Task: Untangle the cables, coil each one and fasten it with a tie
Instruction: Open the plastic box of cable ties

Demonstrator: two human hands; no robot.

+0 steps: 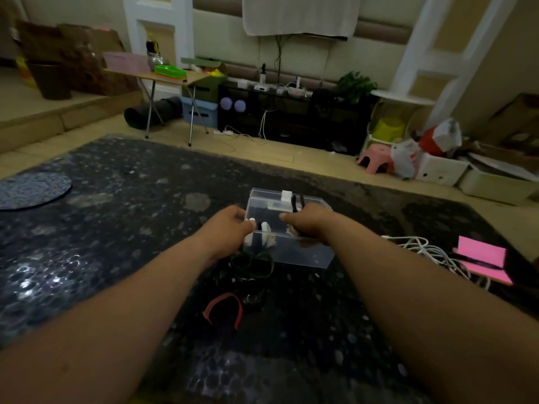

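Dim living-room floor, covered by a dark speckled rug (116, 228), with cluttered shelves and boxes along the far wall. From my remote seat I see two bare forearms reaching forward over the rug to a clear plastic box (303, 255).

The left hand (230, 225) is at the box's near left corner, fingers curled round a white cable (266, 228) that loops just over the rim. The right hand (309, 223) is also closed round a pale piece, which I take to be the same cable. Thin black strands (294, 204) stand up behind it; I cannot tell whether they are in its grip.

A green coil (253, 265) lies on the rug, touching the box's near side. A red tie (224, 295) lies nearer me, between the forearms. More white cable sits in a loose tangle (423, 249) to the right, beside a pink pad (481, 255).

Risks as I judge them:
- Pulling the hands apart could tighten a knot rather than free it.
- The cable may snag the rim and drag or tip the light box.
- A forearm could sweep the green coil and loosen it.
- Poor light makes the strands hard to tell apart.
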